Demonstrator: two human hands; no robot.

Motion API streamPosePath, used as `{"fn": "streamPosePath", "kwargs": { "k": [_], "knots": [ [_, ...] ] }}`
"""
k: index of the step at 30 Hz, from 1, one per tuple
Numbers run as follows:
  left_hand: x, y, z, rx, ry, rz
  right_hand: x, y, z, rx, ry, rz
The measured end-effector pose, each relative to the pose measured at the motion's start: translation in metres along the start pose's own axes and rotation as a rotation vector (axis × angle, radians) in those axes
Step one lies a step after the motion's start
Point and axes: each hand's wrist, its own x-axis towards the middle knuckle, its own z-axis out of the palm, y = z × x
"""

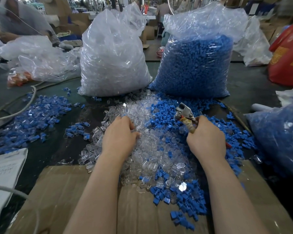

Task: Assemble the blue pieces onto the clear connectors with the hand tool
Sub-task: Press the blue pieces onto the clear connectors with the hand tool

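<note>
A heap of clear connectors lies in the middle of the table, with loose blue pieces scattered to its right and front. My left hand rests palm down on the clear heap, fingers curled into it; what it holds is hidden. My right hand grips the handles of a metal hand tool, whose jaws point up and left over the blue pieces. Assembled blue-and-clear parts are piled at the left.
A tall bag of clear connectors and a bag of blue pieces stand behind the heap. Another bag of blue parts is at right. Flattened cardboard lies in front, with white cables and papers at left. Another person works at the far left.
</note>
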Motion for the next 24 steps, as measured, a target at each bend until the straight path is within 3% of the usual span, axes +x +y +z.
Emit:
{"fn": "streamPosePath", "kwargs": {
  "k": [5,10,19,22,24],
  "knots": [
    [0.001,0.0,-0.002,-0.037,0.012,0.009,0.0,-0.002,0.002,0.123,0.046,-0.026],
    [0.002,0.003,0.0,0.036,-0.078,0.001,0.001,-0.002,0.005,0.259,0.055,-0.046],
    [0.003,0.004,0.003,0.033,-0.028,0.011,-0.003,-0.011,0.006,0.371,0.075,-0.134],
    [0.003,0.004,0.004,-0.097,0.008,0.009,-0.005,-0.014,0.006,0.424,0.053,-0.143],
    [0.003,0.007,0.003,-0.32,0.014,-0.019,-0.005,-0.016,0.005,0.467,0.032,-0.13]
  ]
}}
